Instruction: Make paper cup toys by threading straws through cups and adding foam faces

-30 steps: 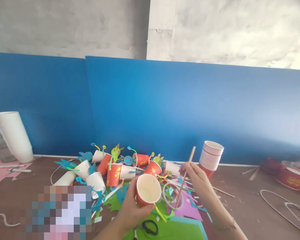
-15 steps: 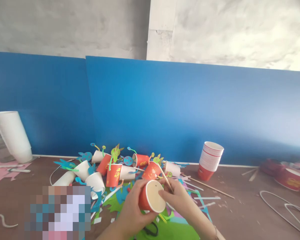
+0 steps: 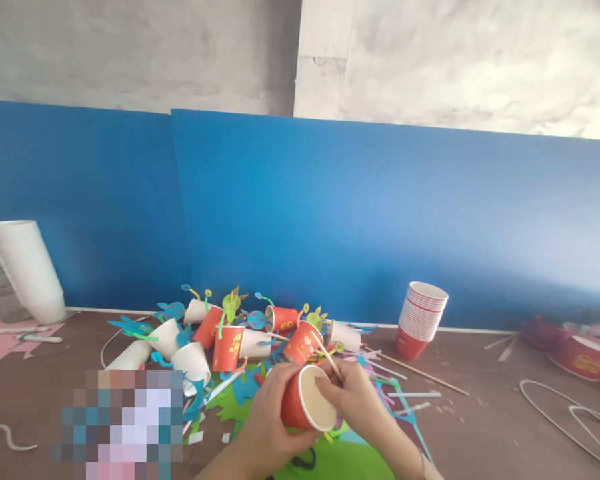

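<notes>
Just now the left hand (image 3: 270,415) is curled round a red paper cup (image 3: 294,404), fingers behind and thumb below, with the cup tilted so that its pale inside faces the wearer. Close against it, the right hand (image 3: 354,397) has its fingers drawn together on a thin wooden stick (image 3: 325,351), which points up and away; the thumb lies over the cup's mouth, and whether it touches the inside I cannot tell. Both hands and the cup are above the table (image 3: 480,433), over green paper (image 3: 353,461) and a dark looped handle (image 3: 307,459) that is partly hidden. Beyond them lies a heap of red and white cups, among them a red one with yellow marks (image 3: 227,351) and a white one (image 3: 189,362), with blue and green paper shapes about them. To the right, a longer stick (image 3: 416,371) lies on the table, near a stack of red-and-white cups (image 3: 420,320). A tall stack of white cups (image 3: 27,270) leans at the far left, before a blue panel (image 3: 370,213).
</notes>
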Demonstrator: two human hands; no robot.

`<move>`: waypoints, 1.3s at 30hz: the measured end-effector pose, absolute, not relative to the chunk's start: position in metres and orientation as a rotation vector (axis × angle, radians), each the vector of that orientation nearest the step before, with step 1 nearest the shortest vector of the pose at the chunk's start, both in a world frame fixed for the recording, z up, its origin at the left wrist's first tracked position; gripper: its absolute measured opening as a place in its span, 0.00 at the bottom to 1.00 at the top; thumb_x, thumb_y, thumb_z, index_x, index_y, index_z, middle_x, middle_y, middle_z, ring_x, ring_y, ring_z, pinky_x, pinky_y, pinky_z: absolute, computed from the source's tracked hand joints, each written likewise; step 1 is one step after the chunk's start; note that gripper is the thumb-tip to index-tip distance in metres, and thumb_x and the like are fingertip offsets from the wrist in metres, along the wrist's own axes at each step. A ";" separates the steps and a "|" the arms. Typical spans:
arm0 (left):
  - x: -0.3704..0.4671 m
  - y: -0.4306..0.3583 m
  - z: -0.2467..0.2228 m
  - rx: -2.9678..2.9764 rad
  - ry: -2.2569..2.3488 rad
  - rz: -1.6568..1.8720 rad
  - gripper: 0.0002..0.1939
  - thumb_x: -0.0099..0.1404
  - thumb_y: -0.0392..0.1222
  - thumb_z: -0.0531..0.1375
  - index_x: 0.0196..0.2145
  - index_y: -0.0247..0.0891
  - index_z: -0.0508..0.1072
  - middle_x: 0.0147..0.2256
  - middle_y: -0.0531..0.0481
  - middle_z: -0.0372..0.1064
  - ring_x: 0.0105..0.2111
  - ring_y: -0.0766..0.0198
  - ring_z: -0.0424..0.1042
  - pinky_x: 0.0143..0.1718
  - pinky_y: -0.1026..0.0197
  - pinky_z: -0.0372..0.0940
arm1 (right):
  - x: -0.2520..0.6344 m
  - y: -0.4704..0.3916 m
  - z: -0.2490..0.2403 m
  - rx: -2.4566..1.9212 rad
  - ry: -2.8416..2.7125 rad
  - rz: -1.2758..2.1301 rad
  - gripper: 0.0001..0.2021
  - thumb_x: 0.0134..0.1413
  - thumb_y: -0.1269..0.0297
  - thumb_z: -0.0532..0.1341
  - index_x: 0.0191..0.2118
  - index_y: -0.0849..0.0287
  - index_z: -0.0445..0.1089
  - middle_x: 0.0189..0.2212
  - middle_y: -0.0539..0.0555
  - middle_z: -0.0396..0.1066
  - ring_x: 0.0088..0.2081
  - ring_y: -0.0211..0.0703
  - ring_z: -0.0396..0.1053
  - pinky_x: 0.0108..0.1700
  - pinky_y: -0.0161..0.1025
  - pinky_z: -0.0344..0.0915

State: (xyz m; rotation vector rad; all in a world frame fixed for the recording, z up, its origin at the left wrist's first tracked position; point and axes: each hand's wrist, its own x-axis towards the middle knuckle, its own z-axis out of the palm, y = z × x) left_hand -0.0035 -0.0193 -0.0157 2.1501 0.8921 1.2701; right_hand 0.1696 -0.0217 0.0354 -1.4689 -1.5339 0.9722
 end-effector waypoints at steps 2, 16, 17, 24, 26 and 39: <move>-0.003 -0.020 -0.016 2.154 0.886 1.248 0.37 0.51 0.39 0.68 0.55 0.44 0.56 0.52 0.39 0.63 0.52 0.44 0.67 0.51 0.43 0.64 | 0.171 -0.022 0.035 -1.486 -1.585 0.904 0.07 0.46 0.65 0.57 0.23 0.56 0.57 0.17 0.44 0.54 0.20 0.34 0.54 0.22 0.33 0.49; -0.003 -0.020 -0.016 2.164 0.873 1.264 0.36 0.51 0.39 0.69 0.55 0.43 0.57 0.52 0.39 0.64 0.52 0.45 0.67 0.51 0.44 0.65 | 0.168 -0.021 0.031 -1.582 -1.703 0.586 0.03 0.47 0.69 0.55 0.27 0.58 0.66 0.23 0.49 0.65 0.27 0.40 0.60 0.29 0.34 0.53; -0.003 -0.021 -0.016 2.155 0.874 1.258 0.36 0.51 0.39 0.69 0.54 0.43 0.57 0.52 0.39 0.64 0.52 0.45 0.67 0.52 0.44 0.64 | 0.167 -0.020 0.030 -1.572 -1.688 0.581 0.03 0.46 0.69 0.55 0.27 0.58 0.66 0.23 0.49 0.65 0.27 0.40 0.61 0.29 0.34 0.54; -0.002 -0.022 -0.017 2.149 0.889 1.245 0.36 0.51 0.39 0.68 0.55 0.44 0.57 0.53 0.39 0.63 0.53 0.43 0.67 0.52 0.42 0.64 | 0.164 -0.021 0.028 -1.544 -1.606 0.592 0.04 0.44 0.70 0.55 0.27 0.57 0.66 0.24 0.50 0.69 0.28 0.42 0.64 0.29 0.34 0.56; -0.002 -0.021 -0.018 2.156 0.887 1.266 0.36 0.51 0.38 0.68 0.55 0.44 0.56 0.52 0.39 0.63 0.52 0.44 0.67 0.51 0.42 0.64 | 0.165 -0.022 0.031 -1.558 -1.638 0.580 0.04 0.44 0.70 0.55 0.28 0.57 0.67 0.25 0.50 0.69 0.28 0.42 0.64 0.29 0.34 0.56; -0.002 -0.022 -0.017 2.086 0.881 1.266 0.36 0.51 0.39 0.69 0.54 0.43 0.57 0.52 0.38 0.64 0.52 0.44 0.67 0.51 0.44 0.64 | 0.163 -0.025 0.038 -1.546 -1.717 0.510 0.03 0.46 0.69 0.54 0.25 0.57 0.63 0.23 0.49 0.62 0.27 0.41 0.60 0.29 0.35 0.53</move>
